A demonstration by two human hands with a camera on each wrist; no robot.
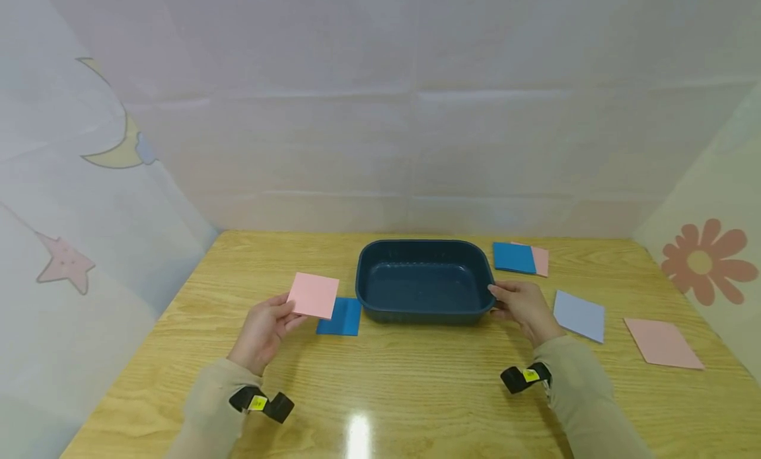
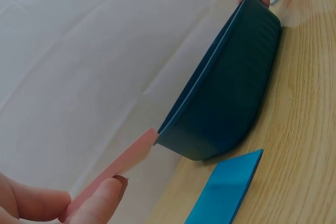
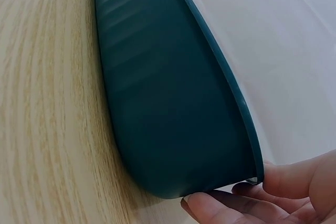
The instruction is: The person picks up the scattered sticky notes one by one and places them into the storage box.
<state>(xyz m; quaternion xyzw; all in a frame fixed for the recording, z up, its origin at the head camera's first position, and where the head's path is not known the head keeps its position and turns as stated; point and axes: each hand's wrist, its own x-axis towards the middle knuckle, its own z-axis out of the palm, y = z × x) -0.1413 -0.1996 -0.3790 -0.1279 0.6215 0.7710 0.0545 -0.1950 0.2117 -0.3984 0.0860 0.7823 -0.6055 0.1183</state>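
Note:
My left hand (image 1: 264, 327) pinches a pink sticky note pad (image 1: 314, 295) between thumb and fingers. The pad is held above the table, left of a dark teal rectangular plastic basin (image 1: 425, 314). In the head view it partly covers a blue sticky note pad (image 1: 346, 319) lying on the table beside the basin. At the basin's right end, my right hand (image 1: 523, 307) grips the rim. The right wrist view shows the thumb (image 3: 289, 179) at the rim and the fingers (image 3: 226, 211) against the outer wall. The inside of the basin shows no contents.
On the right of the wooden table (image 1: 416, 386) lie a blue pad (image 1: 514, 257) overlapping a pink pad (image 1: 541, 261), a pale lilac pad (image 1: 579, 316) and another pink pad (image 1: 664, 343). Pale cloth walls (image 1: 410, 148) stand behind and at both sides.

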